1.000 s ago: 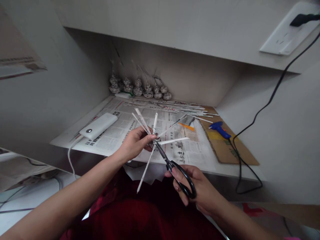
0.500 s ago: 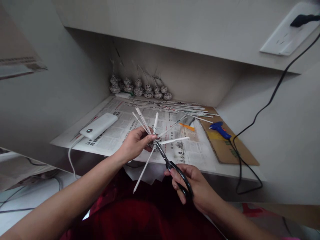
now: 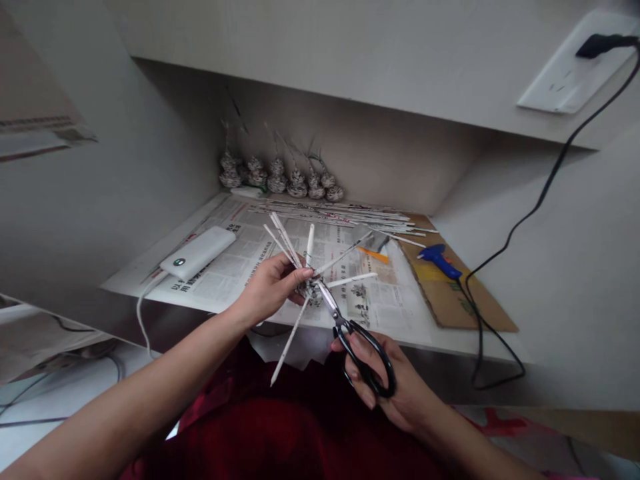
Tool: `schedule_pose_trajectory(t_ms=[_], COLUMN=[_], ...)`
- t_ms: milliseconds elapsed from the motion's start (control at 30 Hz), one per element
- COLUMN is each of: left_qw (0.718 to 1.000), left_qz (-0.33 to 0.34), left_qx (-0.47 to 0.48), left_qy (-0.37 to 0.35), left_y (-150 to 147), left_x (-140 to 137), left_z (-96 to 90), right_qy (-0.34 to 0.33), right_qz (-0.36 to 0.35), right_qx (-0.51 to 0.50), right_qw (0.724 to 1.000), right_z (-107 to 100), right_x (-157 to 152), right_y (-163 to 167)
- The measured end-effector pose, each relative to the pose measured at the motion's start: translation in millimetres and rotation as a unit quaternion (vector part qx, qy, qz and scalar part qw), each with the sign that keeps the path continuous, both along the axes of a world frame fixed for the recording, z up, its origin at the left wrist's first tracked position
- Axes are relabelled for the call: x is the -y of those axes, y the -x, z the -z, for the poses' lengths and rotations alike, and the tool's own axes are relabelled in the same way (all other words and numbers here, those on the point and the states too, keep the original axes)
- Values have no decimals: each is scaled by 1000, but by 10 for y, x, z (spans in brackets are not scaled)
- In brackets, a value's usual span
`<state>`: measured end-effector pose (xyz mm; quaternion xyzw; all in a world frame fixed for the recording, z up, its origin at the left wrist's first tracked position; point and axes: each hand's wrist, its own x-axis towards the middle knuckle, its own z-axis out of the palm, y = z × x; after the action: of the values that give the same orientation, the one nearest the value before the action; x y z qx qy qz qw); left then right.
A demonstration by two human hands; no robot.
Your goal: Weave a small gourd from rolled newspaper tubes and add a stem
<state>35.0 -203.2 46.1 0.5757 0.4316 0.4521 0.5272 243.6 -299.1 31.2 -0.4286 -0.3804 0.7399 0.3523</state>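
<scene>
My left hand (image 3: 275, 283) pinches the centre of a small woven piece of rolled newspaper sticks (image 3: 310, 245), whose white arms fan out in several directions. One stick points down toward my lap. My right hand (image 3: 383, 373) grips black-handled scissors (image 3: 373, 353) through their loops. The blade tips reach the woven centre, just beside my left thumb. My left fingers cover part of that centre, so whether the blades touch a strip I cannot tell.
Newspaper (image 3: 240, 257) covers the desk. A white power bank (image 3: 200, 253) lies left; a blue glue gun (image 3: 440, 260) rests on cardboard (image 3: 470, 303) at right, its cord hanging. Several woven gourds (image 3: 277, 177) stand behind loose paper sticks (image 3: 340, 215). An orange-handled tool (image 3: 374, 254) lies mid-desk.
The scissors have turned slightly in my right hand, so their blades and loops show more broadly. My right hand has shifted a little to the right; the left keeps its pinch.
</scene>
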Motion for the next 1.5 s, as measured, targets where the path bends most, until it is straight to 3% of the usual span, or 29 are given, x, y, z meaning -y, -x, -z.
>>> schedule_pose_trajectory(t_ms=[400,533,733,867,967,1100,1233,1400,1500], left_qw=[999,997,981,949,931,925,921,921,919], left_qz=[5,-2,-7,13,26,37,37,47,52], left_qx=[-25,-43,-97,-145,-155,-133,-128,-122,-121], left_qy=[-28,-70,-166,-281,-329,-354,-366,-366,-373], left_y=[-4,-3,19,27,26,25,23,-11,-50], left_x=[19,45,57,78,110,144,158,194,218], left_z=[18,31,20,31,49,65,77,120,144], right_qy=[5,18,47,56,86,167,169,213,193], right_qz=[-20,-21,18,27,24,35,50,6,46], right_qx=[92,98,53,41,-18,-124,-166,-249,-234], right_qw=[996,995,997,997,996,977,970,945,952], right_z=[-99,-163,-216,-215,-221,-244,-227,-160,-159], right_x=[-41,-60,-39,-33,-14,39,54,26,44], right_y=[-7,0,55,105,132,175,208,192,245])
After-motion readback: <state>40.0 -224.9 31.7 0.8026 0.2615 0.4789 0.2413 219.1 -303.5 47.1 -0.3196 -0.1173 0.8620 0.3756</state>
